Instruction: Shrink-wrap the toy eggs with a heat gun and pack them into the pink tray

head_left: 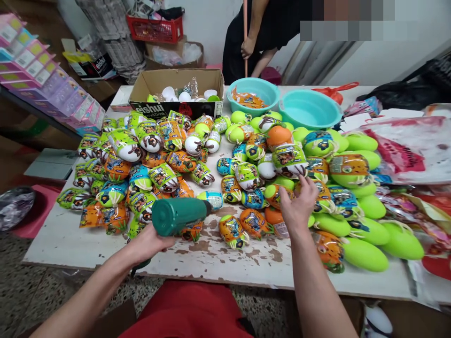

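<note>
Leftmost, far side: stacked pink and purple boxes (52,75) lean beside the white worktable (246,270). A dark bowl (16,209) sits low at the left, off the table.

On the table's left half lies a heap of wrapped eggs (164,178), in green, orange and blue printed film. Beyond it, far side, stands an open carton (176,109) containing white and green pieces.

Left hand (155,241), near edge: closed around the handle of a green heat gun (179,216). Its dark nozzle points right, near a blue-banded egg (213,199).

Centre far: another person's hand (248,47) grips an orange pole (245,23). Below, a left teal basin (234,101) holds orange printed wrappers (248,99).

Right hand (299,206), right of centre: fingers spread and slightly curved, grasping nothing visible. It is over the right-hand group of banded eggs (322,197), close to a large green-and-white egg (289,162); contact cannot be determined.

Far right of centre: a second teal basin (310,110). Nearer, bulky lime-green eggs (366,253) bound the group, with plastic packaging (419,145) rightmost.
</note>
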The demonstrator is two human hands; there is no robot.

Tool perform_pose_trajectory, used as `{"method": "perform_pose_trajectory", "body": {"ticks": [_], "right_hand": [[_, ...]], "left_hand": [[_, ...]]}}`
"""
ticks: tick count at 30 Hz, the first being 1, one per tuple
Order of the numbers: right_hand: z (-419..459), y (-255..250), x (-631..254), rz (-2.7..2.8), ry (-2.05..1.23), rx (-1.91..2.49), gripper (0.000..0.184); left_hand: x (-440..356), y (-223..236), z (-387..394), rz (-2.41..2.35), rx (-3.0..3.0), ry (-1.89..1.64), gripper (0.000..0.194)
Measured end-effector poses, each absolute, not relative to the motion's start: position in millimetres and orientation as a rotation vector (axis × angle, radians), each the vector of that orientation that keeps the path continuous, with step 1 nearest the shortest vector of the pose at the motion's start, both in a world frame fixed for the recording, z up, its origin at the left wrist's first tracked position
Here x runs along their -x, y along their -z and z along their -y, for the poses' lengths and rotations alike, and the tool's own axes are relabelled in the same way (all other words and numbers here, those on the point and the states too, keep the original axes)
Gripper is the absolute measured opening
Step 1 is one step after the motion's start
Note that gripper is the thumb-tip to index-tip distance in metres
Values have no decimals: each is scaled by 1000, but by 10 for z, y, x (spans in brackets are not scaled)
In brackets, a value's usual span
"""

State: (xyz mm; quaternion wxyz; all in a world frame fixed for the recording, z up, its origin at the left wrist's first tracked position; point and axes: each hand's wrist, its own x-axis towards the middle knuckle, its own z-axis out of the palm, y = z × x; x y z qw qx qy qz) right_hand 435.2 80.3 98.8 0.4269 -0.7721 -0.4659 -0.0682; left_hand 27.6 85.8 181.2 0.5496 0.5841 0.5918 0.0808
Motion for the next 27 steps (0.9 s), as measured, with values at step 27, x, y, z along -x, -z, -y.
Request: {"method": "perform_pose_trajectory", "body": {"ticks": [27], "right_hand": [[-1310, -528, -2794, 1569, -604, 1714, 73]], "left_hand": [[349, -1714, -445, -1542, -972, -574, 23]]}}
